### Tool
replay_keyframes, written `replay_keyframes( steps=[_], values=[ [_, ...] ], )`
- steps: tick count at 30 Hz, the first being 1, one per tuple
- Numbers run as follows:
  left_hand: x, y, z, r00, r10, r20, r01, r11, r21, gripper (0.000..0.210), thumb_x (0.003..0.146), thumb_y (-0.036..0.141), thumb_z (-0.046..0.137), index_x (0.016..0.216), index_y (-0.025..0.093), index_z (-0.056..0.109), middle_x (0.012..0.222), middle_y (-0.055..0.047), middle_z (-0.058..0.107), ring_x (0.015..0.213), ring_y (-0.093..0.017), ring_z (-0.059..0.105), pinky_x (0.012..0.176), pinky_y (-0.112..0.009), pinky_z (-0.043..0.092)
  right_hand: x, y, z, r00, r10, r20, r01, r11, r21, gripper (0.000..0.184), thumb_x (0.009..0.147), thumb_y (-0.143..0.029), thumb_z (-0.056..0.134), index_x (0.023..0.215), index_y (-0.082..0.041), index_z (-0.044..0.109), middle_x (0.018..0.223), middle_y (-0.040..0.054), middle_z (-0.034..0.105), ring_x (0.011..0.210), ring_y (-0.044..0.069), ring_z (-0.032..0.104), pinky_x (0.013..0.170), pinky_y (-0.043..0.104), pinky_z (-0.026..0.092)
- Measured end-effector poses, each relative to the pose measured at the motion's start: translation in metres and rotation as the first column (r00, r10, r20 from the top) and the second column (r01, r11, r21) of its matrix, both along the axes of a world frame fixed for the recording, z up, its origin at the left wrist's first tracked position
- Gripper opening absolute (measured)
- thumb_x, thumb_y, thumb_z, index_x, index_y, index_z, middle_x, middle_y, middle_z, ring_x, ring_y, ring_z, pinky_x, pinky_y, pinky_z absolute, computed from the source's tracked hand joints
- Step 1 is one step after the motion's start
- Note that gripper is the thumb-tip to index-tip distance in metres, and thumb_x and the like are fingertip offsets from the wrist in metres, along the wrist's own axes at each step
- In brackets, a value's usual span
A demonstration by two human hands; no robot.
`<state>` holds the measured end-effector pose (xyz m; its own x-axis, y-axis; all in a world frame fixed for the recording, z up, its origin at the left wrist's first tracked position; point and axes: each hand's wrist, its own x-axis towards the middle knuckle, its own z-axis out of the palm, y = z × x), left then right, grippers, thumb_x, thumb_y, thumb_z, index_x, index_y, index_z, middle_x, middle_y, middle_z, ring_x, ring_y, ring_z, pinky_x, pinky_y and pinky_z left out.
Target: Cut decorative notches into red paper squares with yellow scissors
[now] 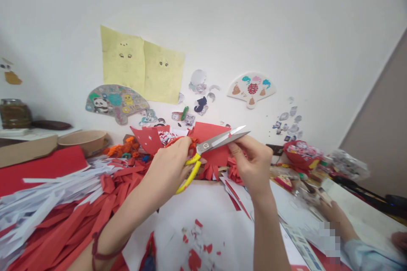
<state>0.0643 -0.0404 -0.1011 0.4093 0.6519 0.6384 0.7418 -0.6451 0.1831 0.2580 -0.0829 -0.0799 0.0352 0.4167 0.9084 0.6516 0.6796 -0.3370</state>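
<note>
The left hand (pixel 173 161) is closed around the yellow looped handles of a pair of scissors with silver metal blades (pixel 206 146); these scissors lie raised between the two hands, blades slightly parted and pointing past the right hand's fingers; the right hand (pixel 254 161), apart from the left, has thumb and fingers drawn together right by the blades, though whether it grips anything cannot be made out; a tiny red fleck shows at the blades.

Below and between the hands is a broad white sheet (pixel 171 220), with small irregular red paper scraps (pixel 194 259) on it; left of the left hand lies a loose heap of long red paper strips (pixel 121 194), with a spread of narrow white paper strips (pixel 63 182) farther left; behind the scissors, between the hands, stands a flat red paper sheet (pixel 210 135); well to the right of the right hand is a co-worker's hand (pixel 329 207).
</note>
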Motion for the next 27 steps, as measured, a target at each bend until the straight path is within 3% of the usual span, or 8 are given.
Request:
replay_keyframes(
  steps=[10, 18, 21, 23, 27],
  values=[
    [0.004, 0.008, -0.004, 1.0, -0.025, 0.008, 0.025, 0.999, -0.023, 0.012, 0.085, 0.027, 0.05, 0.087, 0.022, 0.04, 0.087, -0.005, 0.063, 0.072, -0.021, 0.061, 0.058, -0.027, 0.035, 0.01, 0.01, -0.004, 0.999, -0.042, 0.013, 0.042, 0.999, -0.033, 0.013, 0.086, -0.019, 0.057, 0.078, -0.018, 0.068, 0.069, -0.0004, 0.063, 0.062, 0.014, 0.055, 0.061, 0.025, 0.043],
    [0.013, 0.021, -0.012, 0.999, -0.02, 0.036, 0.023, 0.994, -0.11, 0.022, 0.088, 0.042, 0.047, 0.082, 0.022, 0.042, 0.083, -0.005, 0.064, 0.067, -0.019, 0.06, 0.057, -0.026, 0.035, 0.019, 0.026, -0.009, 0.992, -0.117, 0.053, 0.125, 0.971, -0.202, 0.018, 0.086, -0.025, 0.055, 0.079, -0.016, 0.07, 0.07, 0.0023, 0.067, 0.064, 0.015, 0.059, 0.061, 0.025, 0.042],
    [0.016, 0.028, -0.015, 1.0, -0.006, 0.015, 0.008, 0.991, -0.135, 0.025, 0.088, 0.046, 0.046, 0.083, 0.022, 0.044, 0.082, -0.006, 0.065, 0.068, -0.021, 0.061, 0.057, -0.027, 0.036, 0.03, 0.035, -0.012, 0.962, -0.24, 0.128, 0.268, 0.92, -0.288, 0.02, 0.085, -0.026, 0.055, 0.078, -0.016, 0.071, 0.064, 0.0031, 0.068, 0.059, 0.016, 0.06, 0.06, 0.026, 0.04],
    [0.016, 0.032, -0.016, 1.0, 0.001, -0.002, -0.001, 0.988, -0.152, 0.028, 0.089, 0.048, 0.043, 0.084, 0.021, 0.045, 0.083, -0.007, 0.066, 0.07, -0.022, 0.063, 0.058, -0.027, 0.037, 0.043, 0.04, -0.015, 0.908, -0.373, 0.19, 0.416, 0.855, -0.309, 0.022, 0.084, -0.026, 0.055, 0.073, -0.017, 0.071, 0.06, 0.004, 0.068, 0.056, 0.017, 0.059, 0.059, 0.027, 0.038],
    [0.009, 0.043, -0.018, 0.994, -0.015, -0.112, -0.007, 0.982, -0.191, 0.031, 0.088, 0.05, 0.044, 0.087, 0.02, 0.052, 0.086, -0.008, 0.068, 0.078, -0.024, 0.065, 0.061, -0.027, 0.039, 0.071, 0.042, -0.022, 0.771, -0.608, 0.188, 0.637, 0.733, -0.237, 0.024, 0.083, -0.025, 0.054, 0.07, -0.018, 0.073, 0.066, 0.0102, 0.071, 0.061, 0.021, 0.062, 0.061, 0.03, 0.037]
  ],
)
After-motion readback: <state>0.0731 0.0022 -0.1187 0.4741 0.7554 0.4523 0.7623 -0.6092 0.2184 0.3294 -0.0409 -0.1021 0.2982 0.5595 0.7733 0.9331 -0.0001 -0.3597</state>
